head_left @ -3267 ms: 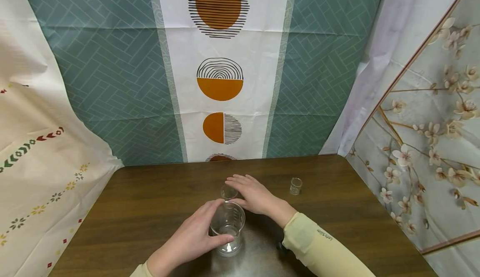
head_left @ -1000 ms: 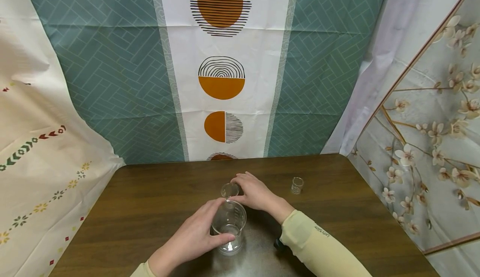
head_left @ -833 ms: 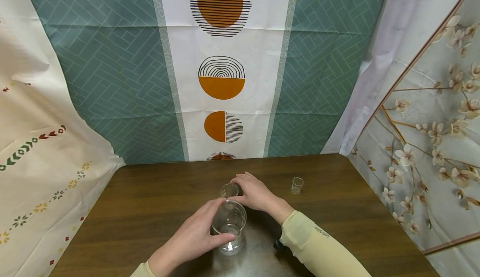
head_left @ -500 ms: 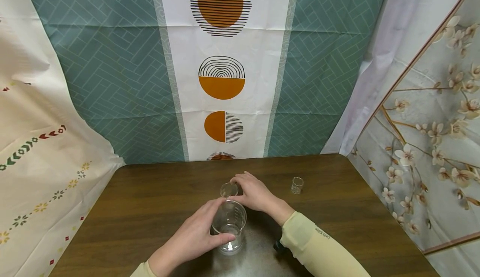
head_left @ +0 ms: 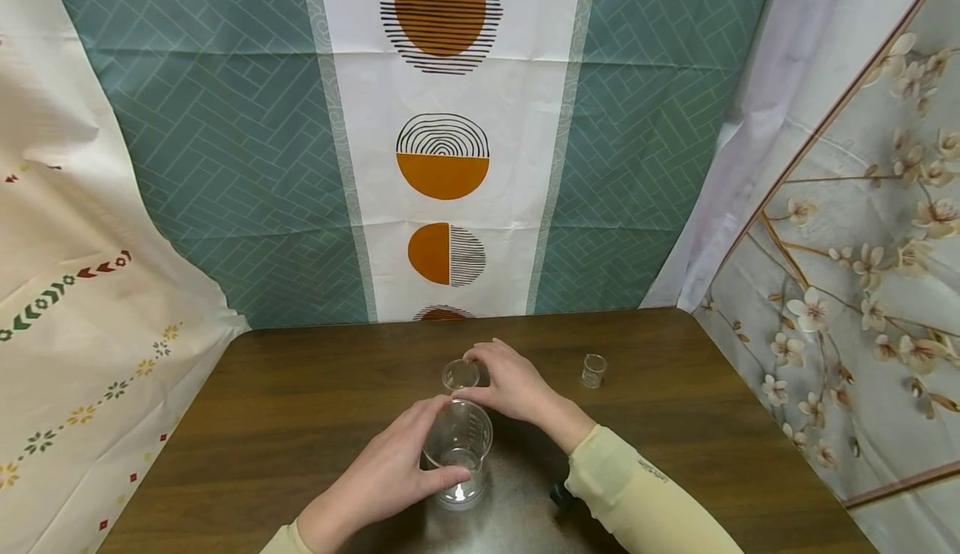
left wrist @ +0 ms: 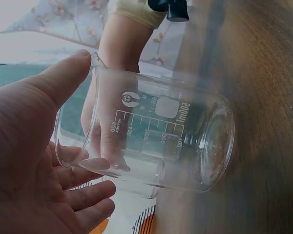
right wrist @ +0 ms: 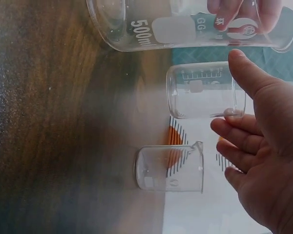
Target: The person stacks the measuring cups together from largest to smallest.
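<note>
A clear glass 500 ml beaker (head_left: 467,437) stands upright on the wooden table, nearest to me. My left hand (head_left: 386,472) grips it at the top, thumb on one side of the rim and fingers on the other, as the left wrist view shows. Just behind it is a smaller clear beaker (head_left: 457,376) with white graduations. My right hand (head_left: 508,381) holds this one near its rim between thumb (right wrist: 251,75) and fingers. The large beaker's rim overlaps the smaller one's lower part in the head view.
A third, smallest beaker (head_left: 593,371) stands to the right of my right hand. The brown table (head_left: 315,387) ends at a patterned hanging cloth (head_left: 442,254) at the back, with more cloth along both sides. A small dark device (head_left: 560,494) sits under my right forearm.
My right hand's fingers have come down from stretched out over the smaller beaker to bent around its rim. Hand and beaker shift very slightly at the end. The left hand stays put.
</note>
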{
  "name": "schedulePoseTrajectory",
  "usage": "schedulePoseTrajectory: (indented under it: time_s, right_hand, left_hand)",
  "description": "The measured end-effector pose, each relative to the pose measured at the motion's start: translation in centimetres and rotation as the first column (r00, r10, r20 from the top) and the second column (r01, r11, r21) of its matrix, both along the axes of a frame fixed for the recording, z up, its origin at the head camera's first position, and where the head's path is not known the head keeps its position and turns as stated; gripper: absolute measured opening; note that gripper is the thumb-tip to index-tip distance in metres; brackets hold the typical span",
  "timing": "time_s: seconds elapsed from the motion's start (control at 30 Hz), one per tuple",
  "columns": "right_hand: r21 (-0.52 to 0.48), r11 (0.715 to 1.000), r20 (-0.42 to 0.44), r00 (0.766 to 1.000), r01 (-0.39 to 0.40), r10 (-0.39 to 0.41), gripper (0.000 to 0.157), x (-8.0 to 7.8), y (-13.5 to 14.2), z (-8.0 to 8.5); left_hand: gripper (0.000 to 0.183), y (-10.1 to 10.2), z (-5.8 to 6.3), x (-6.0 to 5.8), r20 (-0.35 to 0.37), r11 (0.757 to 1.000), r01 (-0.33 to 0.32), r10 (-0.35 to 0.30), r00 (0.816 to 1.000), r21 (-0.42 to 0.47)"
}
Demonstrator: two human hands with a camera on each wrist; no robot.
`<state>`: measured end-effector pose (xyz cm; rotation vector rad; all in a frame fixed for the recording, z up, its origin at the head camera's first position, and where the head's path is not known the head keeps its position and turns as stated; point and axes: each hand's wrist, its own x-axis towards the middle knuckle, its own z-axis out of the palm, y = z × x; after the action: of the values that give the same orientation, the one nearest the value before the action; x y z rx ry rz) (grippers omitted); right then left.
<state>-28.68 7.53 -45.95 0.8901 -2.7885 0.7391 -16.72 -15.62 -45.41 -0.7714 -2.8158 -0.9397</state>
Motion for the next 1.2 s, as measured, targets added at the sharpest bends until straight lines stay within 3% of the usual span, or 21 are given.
schedulePoseTrajectory:
  time_s: [0.43, 1.2]
  right_hand:
    - [-0.047, 0.999, -0.053, 0.999, 0.010, -0.013, 0.057, 0.9, 0.7, 0.6]
    - [-0.093, 0.993, -0.043, 0.996, 0.075, -0.080, 0.059, 3.1, 1.6, 2.4]
  left_hand:
    - [0.092, -0.1, -0.1, 0.0, -0.010, 1.000, 0.008, -0.008, 1.000, 0.005]
    - [0.096, 0.0, 0.0, 0.1, 0.012, 1.000, 0.008, -0.008, 1.000, 0.005]
